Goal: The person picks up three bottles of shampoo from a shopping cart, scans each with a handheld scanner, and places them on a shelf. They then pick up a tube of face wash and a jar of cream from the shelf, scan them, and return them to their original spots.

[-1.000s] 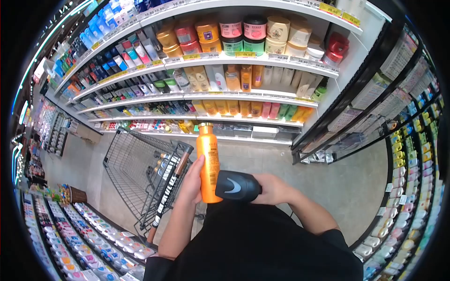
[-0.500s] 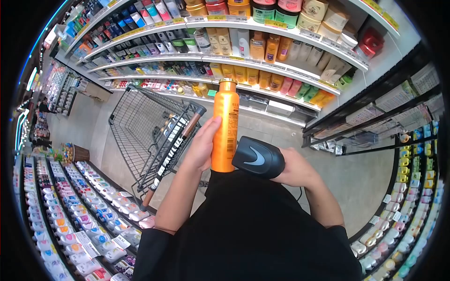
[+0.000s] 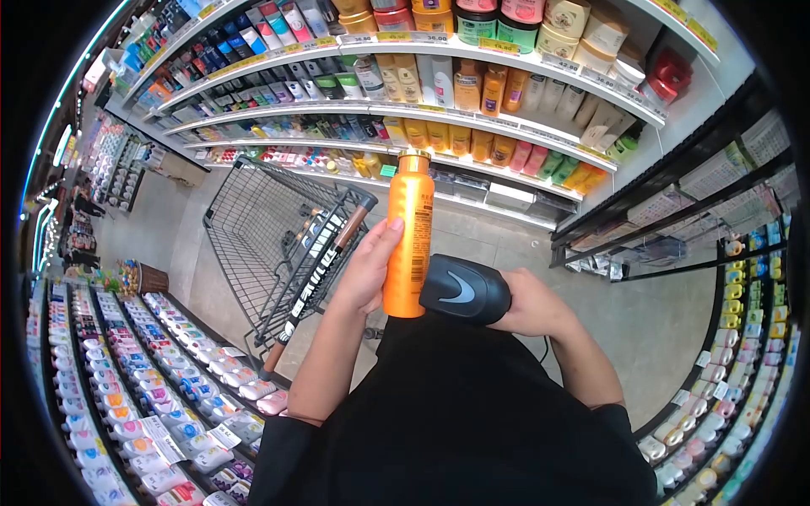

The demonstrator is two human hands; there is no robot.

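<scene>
An orange bottle (image 3: 410, 236) with a gold cap stands upright in my left hand (image 3: 369, 266), its printed text and barcode turned to the right. My left thumb lies along the bottle's left side, and the other fingers are mostly hidden behind it. My right hand (image 3: 531, 302) is wrapped round a black handheld scanner (image 3: 466, 289) with a grey curved mark. The scanner's left end is right beside the lower part of the bottle, at the barcode; whether they touch I cannot tell.
An empty-looking wire shopping cart (image 3: 278, 228) stands at the left. Shelves (image 3: 380, 105) of bottles, tubes and jars curve across the front. More bottles line the lower left and right. A dark rack (image 3: 675, 211) is at the right.
The view has shifted slightly, so the cart, bottle and shelves appear a little lower and to the right. Both hands keep hold of the bottle and the scanner.
</scene>
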